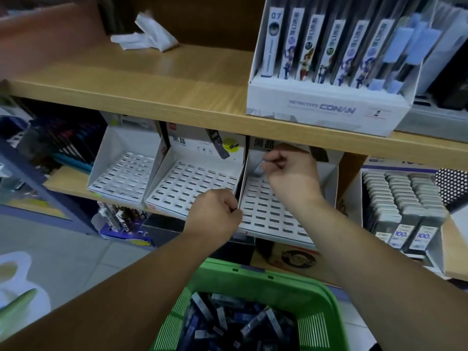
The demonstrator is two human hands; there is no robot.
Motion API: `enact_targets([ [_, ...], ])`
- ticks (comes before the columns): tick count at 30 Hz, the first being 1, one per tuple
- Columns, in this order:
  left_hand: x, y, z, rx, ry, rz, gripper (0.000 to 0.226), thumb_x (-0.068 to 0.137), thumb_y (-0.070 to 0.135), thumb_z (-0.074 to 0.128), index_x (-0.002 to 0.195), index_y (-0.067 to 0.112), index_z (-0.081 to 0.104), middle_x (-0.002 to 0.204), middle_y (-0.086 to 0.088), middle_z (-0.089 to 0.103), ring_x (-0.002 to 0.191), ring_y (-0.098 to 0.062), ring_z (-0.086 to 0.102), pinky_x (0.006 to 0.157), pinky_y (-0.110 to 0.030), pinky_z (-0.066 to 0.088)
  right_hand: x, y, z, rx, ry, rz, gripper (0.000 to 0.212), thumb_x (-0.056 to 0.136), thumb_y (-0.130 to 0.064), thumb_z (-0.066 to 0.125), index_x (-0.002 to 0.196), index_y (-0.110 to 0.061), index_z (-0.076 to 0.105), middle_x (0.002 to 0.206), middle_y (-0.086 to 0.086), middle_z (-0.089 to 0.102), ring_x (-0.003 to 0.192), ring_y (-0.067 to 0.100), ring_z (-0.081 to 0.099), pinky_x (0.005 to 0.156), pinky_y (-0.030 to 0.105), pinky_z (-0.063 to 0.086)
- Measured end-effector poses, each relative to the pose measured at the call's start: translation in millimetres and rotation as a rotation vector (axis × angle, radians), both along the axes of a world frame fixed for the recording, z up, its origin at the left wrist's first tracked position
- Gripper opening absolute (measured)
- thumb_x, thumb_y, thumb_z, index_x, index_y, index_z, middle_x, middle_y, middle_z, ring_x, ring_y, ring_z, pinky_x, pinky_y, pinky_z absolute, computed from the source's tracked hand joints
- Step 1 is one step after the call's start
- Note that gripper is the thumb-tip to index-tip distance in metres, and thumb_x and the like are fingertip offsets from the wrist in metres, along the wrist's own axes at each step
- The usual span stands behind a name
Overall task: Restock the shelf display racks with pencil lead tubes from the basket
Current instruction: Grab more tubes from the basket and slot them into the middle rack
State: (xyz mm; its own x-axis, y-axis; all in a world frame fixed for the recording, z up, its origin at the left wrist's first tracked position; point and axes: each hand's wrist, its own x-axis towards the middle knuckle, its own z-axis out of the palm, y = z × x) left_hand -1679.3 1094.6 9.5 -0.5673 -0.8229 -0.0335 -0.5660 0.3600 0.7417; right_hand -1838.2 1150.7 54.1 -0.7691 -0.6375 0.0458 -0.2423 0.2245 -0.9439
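Both up at rack (276, 211): left grip (215, 211) pinches its front edge; right grip (286, 168) curled at back, contents unclear. Below both, lead tubes (228, 323) heaped in basket (253, 276): likely light, stiff, slick; pinch mid-body

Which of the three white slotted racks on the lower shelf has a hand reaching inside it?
The rightmost rack, beside the grey packs: the right hand is over its back rows. The other two have no hand inside.

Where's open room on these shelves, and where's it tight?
Free: the upper shelf between the white wrapper and the Conan box; the empty left rack and middle rack. Crowded: the right rack, left hand gripping its front corner, right hand at its back.
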Motion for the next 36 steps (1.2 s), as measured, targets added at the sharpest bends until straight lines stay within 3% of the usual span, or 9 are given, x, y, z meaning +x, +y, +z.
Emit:
enact_targets([
  [3, 1.6, 0.5, -0.4, 0.015, 0.006, -0.006, 0.013, 0.087, 0.021, 0.078, 0.076, 0.021, 0.070, 0.061, 0.006, 0.063, 0.059, -0.011, 0.060, 0.059, -0.022, 0.050, -2.8, 0.1, -2.7, 0.033, 0.111, 0.013, 0.040, 0.091, 0.008, 0.063, 0.070, -0.026, 0.063, 0.078, -0.011, 0.065, 0.083, 0.012, 0.063, 0.078, 0.012, 0.048],
  [6, 1.9, 0.1, 0.1, 0.041, 0.013, 0.003, 0.014, 0.087, 0.025, 0.080, 0.077, 0.023, 0.071, 0.064, 0.005, 0.065, 0.061, -0.011, 0.061, 0.059, -0.021, 0.048, -2.3, 2.7, -2.7, 0.056, 0.153, 0.049, 0.039, 0.092, 0.004, 0.063, 0.072, -0.029, 0.064, 0.083, -0.013, 0.066, 0.090, 0.014, 0.066, 0.080, 0.016, 0.050],
  [9, 3.1, 0.7, -0.3, 0.073, 0.016, 0.008, 0.015, 0.086, 0.029, 0.081, 0.075, 0.025, 0.071, 0.065, 0.007, 0.064, 0.062, -0.010, 0.061, 0.061, -0.020, 0.047, -1.5, 3.6, -4.9, 0.107, 0.276, 0.093, 0.023, 0.094, -0.005, 0.064, 0.094, -0.024, 0.077, 0.093, -0.005, 0.071, 0.097, 0.018, 0.067, 0.090, 0.030, 0.055],
  [12, 2.5, 0.2, 0.0, 0.087, 0.012, 0.008, 0.015, 0.086, 0.031, 0.082, 0.077, 0.026, 0.071, 0.067, 0.007, 0.064, 0.064, -0.008, 0.061, 0.061, -0.020, 0.046, -5.2, 4.5, -11.2, 0.260, 0.411, 0.163, 0.034, 0.093, -0.018, 0.064, 0.123, -0.033, 0.073, 0.113, -0.003, 0.064, 0.105, 0.019, 0.064, 0.095, 0.039, 0.054],
  [17, 2.9, -0.6, 8.5, 0.078, -0.026, -0.007, 0.010, 0.088, 0.031, 0.079, 0.087, 0.026, 0.071, 0.073, 0.008, 0.065, 0.068, -0.007, 0.061, 0.057, -0.017, 0.043, -8.6, 13.2, -6.6, 0.297, 0.429, 0.188, 0.047, 0.094, -0.027, 0.068, 0.139, -0.039, 0.060, 0.110, -0.006, 0.056, 0.101, 0.016, 0.057, 0.090, 0.032, 0.051],
  [22, 13.7, 9.1, 21.3, -0.016, -0.046, -0.028, 0.015, 0.088, 0.033, 0.077, 0.084, 0.027, 0.064, 0.075, 0.007, 0.065, 0.069, -0.010, 0.062, 0.057, -0.022, 0.043, 9.2, 45.7, 9.1, 0.221, 0.342, 0.308, 0.004, 0.090, -0.031, 0.075, 0.089, -0.029, 0.072, 0.076, -0.011, 0.064, 0.077, 0.010, 0.062, 0.078, 0.029, 0.053],
  [27, 51.8, 36.7, 14.5, -0.031, -0.200, -0.165, 0.012, 0.089, 0.034, 0.076, 0.088, 0.027, 0.066, 0.078, 0.008, 0.067, 0.071, -0.012, 0.064, 0.060, -0.025, 0.051, 39.6, 111.0, -1.7, 0.482, 0.319, 0.748, 0.030, 0.090, -0.049, 0.073, 0.078, -0.021, 0.074, 0.063, -0.007, 0.065, 0.055, 0.003, 0.055, 0.056, 0.021, 0.045],
  [31, 76.8, 71.0, -30.3, 0.010, -0.433, -0.212, 0.014, 0.087, 0.037, 0.075, 0.094, 0.027, 0.069, 0.095, 0.006, 0.070, 0.091, -0.018, 0.067, 0.083, -0.031, 0.057, 51.3, 159.6, -62.2, 0.859, 0.385, 0.971, 0.053, 0.093, -0.064, 0.060, 0.072, -0.015, 0.067, 0.067, 0.006, 0.063, 0.063, 0.019, 0.060, 0.060, 0.034, 0.048],
  [36, 107.0, 130.1, -118.6, 0.232, -0.432, -0.227, 0.010, 0.092, 0.029, 0.071, 0.100, 0.025, 0.067, 0.090, 0.001, 0.071, 0.079, -0.018, 0.067, 0.072, -0.032, 0.058, 67.9, 197.8, -137.9, 0.844, 0.037, 0.778, 0.047, 0.097, -0.058, 0.059, 0.064, -0.026, 0.058, 0.062, 0.001, 0.049, 0.060, 0.018, 0.050, 0.063, 0.031, 0.039],
])
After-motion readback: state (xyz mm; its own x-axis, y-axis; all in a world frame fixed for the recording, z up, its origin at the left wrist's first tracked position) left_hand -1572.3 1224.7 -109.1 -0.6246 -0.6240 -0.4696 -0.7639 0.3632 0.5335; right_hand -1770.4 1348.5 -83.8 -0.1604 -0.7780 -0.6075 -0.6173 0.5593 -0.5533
